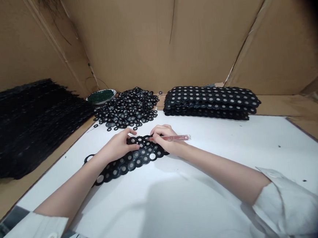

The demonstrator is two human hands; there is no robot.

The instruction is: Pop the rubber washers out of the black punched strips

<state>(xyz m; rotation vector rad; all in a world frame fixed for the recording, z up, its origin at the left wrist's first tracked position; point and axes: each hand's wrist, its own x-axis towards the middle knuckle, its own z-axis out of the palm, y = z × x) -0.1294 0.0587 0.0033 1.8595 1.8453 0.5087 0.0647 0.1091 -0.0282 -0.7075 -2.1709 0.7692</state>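
Note:
A black strip of joined rings (131,165), with pale round centres, lies slantwise on the white tabletop. My left hand (119,146) grips its upper edge, thumb in front and fingers behind. Close by on the right, my right hand (166,137) is closed around a slim tool with a clear reddish handle (181,137). The tool's narrow end points left onto the rings, near my left fingertips. Fingers hide part of the strip's upper edge, and the exact kind of tool cannot be made out.
Behind the strip is a heap of loose black rings (133,108). A bowl of dark green bits (101,96) stands beside it. Stacked ring sheets (211,100) lie at the back right, and a tall black pile (33,125) at the left. Cardboard walls (130,37) enclose the table (220,162).

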